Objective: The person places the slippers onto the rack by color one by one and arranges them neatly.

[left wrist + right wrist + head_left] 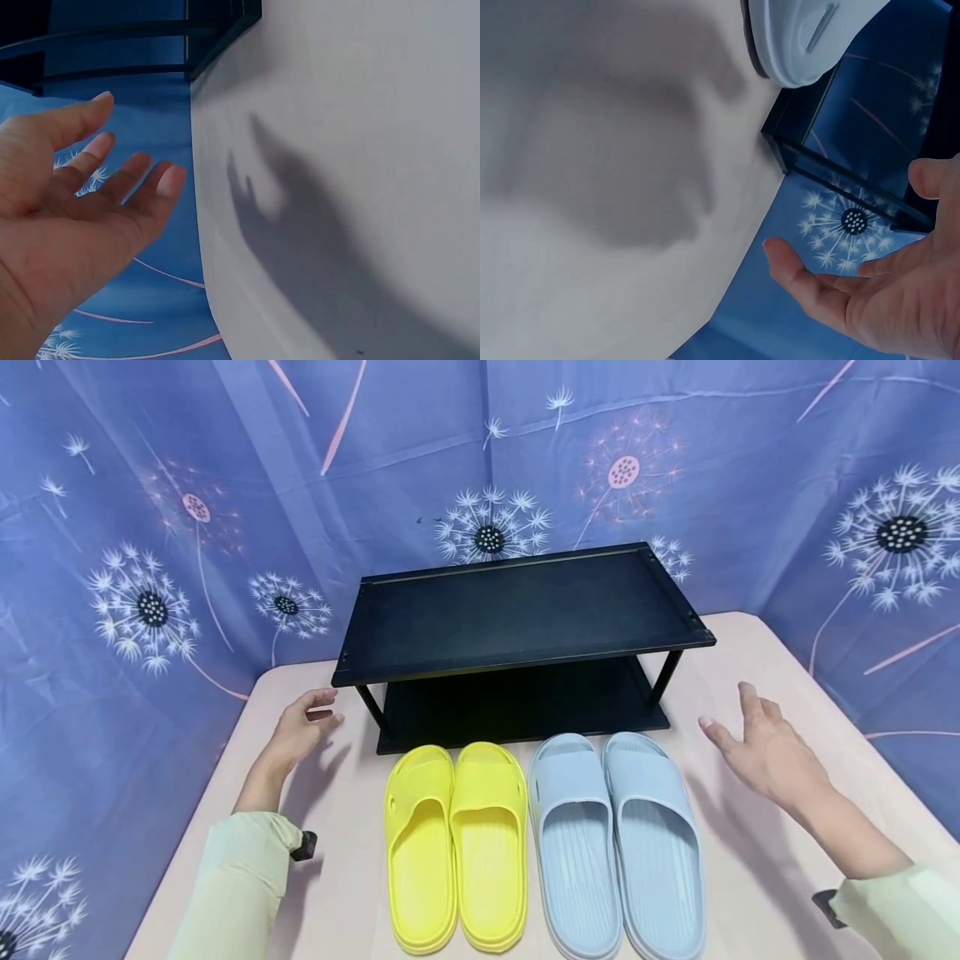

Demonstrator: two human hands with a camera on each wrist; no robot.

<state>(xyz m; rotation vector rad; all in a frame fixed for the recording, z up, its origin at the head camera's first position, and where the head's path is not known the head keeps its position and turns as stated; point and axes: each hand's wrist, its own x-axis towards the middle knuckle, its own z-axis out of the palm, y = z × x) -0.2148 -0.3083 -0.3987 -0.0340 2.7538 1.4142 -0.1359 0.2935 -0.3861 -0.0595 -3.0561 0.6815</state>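
Observation:
A black two-tier shoe rack stands toward the back of the pale surface. In front of it lie a pair of yellow slippers and, to their right, a pair of light blue slippers, toes toward the rack. My left hand hovers left of the rack, fingers loosely bent and holding nothing. On the other side my right hand is raised over the surface, fingers spread and nothing in them. In the right wrist view a blue slipper shows beside the rack's corner.
The pale tabletop carries everything. Blue fabric with dandelion prints hangs behind and along both sides. Small dark devices sit at both sleeve cuffs. Both hands throw shadows on the surface.

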